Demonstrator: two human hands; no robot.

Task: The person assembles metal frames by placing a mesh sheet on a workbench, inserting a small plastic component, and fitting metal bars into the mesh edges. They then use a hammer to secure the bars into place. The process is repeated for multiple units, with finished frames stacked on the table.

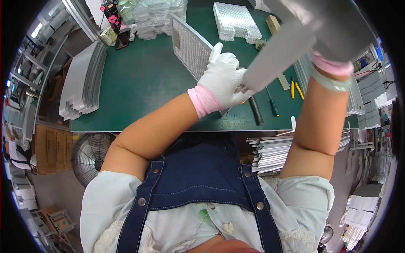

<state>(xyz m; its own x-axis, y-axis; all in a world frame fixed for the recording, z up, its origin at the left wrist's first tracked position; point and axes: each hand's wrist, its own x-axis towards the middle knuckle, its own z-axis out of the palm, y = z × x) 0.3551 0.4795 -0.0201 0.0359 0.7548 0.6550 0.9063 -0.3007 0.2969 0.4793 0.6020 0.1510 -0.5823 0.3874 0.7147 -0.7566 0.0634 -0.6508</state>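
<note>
My left hand [220, 78], in a white knit glove with a pink cuff, is closed around the edge of a thin rectangular panel [192, 47]. This panel has a grey textured face and a pale rim, and it stands tilted on the green bench. High on the right, my right arm lifts a bent grey metal sheet [287, 52], blurred and close to the view. Of my right hand [333, 65] only the pink cuff shows; the sheet covers its fingers. One narrow end of the sheet reaches down beside my left fingers. A black-handled tool [255, 110] lies below, partly hidden.
A green-handled screwdriver [273, 107] and yellow-handled pliers [296, 87] lie right on the bench [139, 88]. Notched grey plates [82, 80] are stacked left. At the back are wrapped stacks [238, 23], a phone [122, 39] and a bottle [111, 14]. A fan [90, 156] stands below.
</note>
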